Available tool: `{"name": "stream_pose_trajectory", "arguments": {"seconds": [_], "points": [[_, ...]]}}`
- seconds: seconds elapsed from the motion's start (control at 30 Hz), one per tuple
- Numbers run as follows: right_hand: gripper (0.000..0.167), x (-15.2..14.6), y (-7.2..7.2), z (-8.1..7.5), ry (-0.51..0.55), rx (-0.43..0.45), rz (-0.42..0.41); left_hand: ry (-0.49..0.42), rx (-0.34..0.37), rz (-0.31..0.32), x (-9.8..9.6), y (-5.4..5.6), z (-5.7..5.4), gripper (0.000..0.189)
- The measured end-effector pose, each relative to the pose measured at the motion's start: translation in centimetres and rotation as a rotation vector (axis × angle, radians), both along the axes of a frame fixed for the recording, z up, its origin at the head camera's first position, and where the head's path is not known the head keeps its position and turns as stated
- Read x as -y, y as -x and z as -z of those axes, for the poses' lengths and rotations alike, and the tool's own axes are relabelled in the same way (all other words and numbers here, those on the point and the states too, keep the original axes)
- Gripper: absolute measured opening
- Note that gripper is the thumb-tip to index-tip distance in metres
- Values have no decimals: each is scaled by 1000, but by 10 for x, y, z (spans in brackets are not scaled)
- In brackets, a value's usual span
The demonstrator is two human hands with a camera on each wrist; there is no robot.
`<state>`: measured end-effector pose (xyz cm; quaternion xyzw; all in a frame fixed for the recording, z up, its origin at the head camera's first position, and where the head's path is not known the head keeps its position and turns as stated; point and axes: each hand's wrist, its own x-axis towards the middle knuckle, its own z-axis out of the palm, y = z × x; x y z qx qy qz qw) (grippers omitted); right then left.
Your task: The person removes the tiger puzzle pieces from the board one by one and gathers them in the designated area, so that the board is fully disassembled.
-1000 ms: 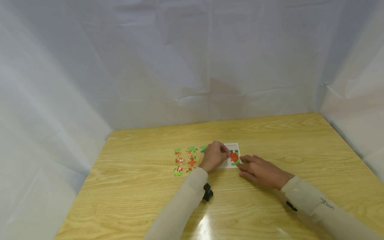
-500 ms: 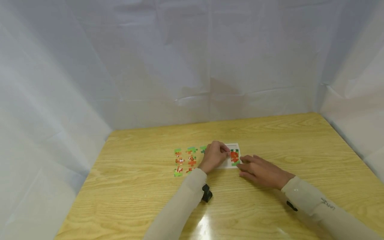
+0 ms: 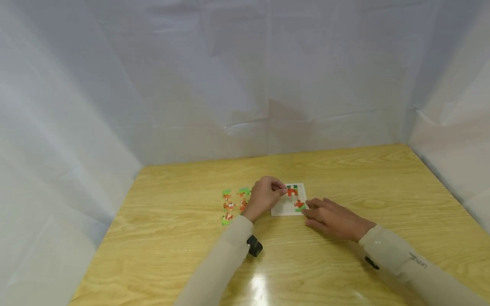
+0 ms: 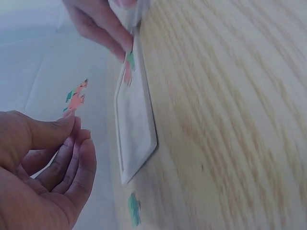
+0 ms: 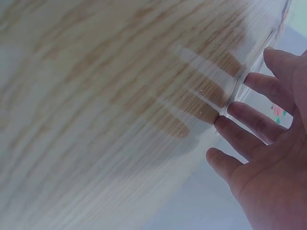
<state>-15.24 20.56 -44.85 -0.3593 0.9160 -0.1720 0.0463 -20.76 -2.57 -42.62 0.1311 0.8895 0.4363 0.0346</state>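
My left hand pinches a red and green jigsaw piece between thumb and fingertips. In the left wrist view this piece is raised clear of the white puzzle tray. A second jigsaw piece, orange-red over green, lies in the lower right corner of the tray. My right hand rests at the tray's right edge, fingers extended. Seen from the right wrist, its fingertips touch the edge of the tray.
Left of the tray, several loose jigsaw pieces lie in columns on the wooden table, partly hidden by my left hand. White sheeting hangs behind the table and along both sides.
My left hand has lifted the red and green piece from above the corner piece and carried it left and away from me. The right hand stays in place.
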Motion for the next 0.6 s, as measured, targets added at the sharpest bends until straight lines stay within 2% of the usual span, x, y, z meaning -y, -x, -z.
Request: {"name": "stream_pose_trajectory", "arguments": {"seconds": [0.13, 0.23, 0.6], "points": [[36, 1, -1, -1, -4, -9, -7, -18, -13, -4, 13, -3, 0, 8], [37, 1, -1, -1, -2, -3, -7, -16, 4, -17, 24, -5, 1, 9], [37, 1, -1, 0, 11, 1, -1, 28, -4, -56, 52, -9, 1, 9]]}}
